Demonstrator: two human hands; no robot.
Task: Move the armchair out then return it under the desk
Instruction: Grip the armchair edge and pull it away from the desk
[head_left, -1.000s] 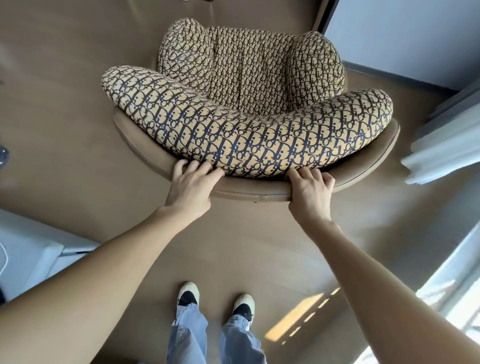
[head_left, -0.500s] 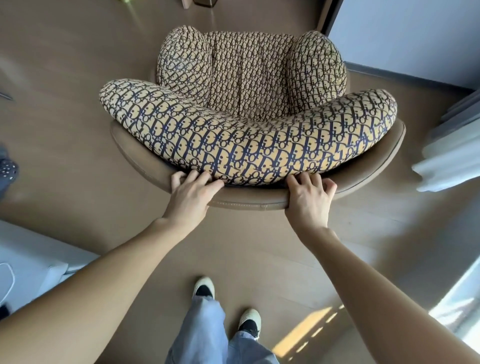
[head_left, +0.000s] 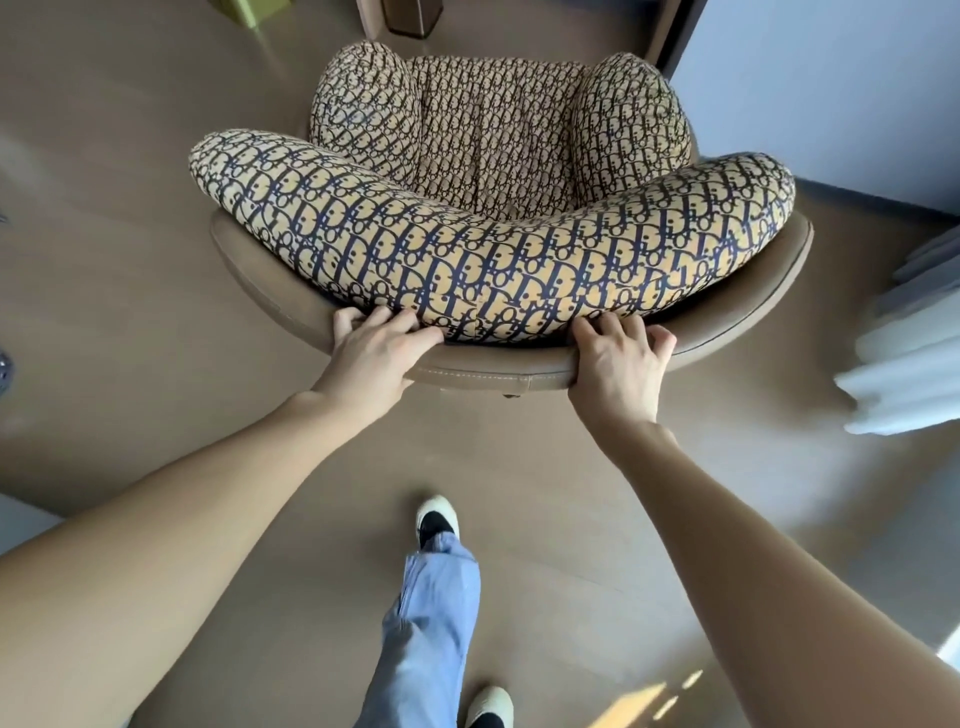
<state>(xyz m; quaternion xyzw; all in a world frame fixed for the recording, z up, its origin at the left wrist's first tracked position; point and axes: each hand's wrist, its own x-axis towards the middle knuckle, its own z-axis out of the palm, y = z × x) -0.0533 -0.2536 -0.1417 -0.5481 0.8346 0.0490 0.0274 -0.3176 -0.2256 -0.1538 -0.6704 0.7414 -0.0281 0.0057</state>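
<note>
The armchair (head_left: 493, 249) fills the upper middle of the head view, its back nearest me. It has a tan leather shell and a beige cushion with a dark blue pattern. My left hand (head_left: 371, 356) grips the top rim of the shell left of centre, fingers tucked under the cushion. My right hand (head_left: 618, 361) grips the same rim right of centre. The chair's legs are hidden beneath it. No desk top is in sight; only a brown furniture leg (head_left: 410, 15) shows beyond the chair at the top edge.
Brown floor (head_left: 130, 286) lies all around. A pale wall with a dark skirting (head_left: 852, 88) stands at the upper right, white curtains (head_left: 904, 364) at the right edge. My jeans leg and shoes (head_left: 436, 525) are below. A green object (head_left: 249, 10) is at the top left.
The chair has moved away from me across the floor with both hands on its rim. I have stepped after it, one foot now ahead of the other. More furniture shows at the top.
</note>
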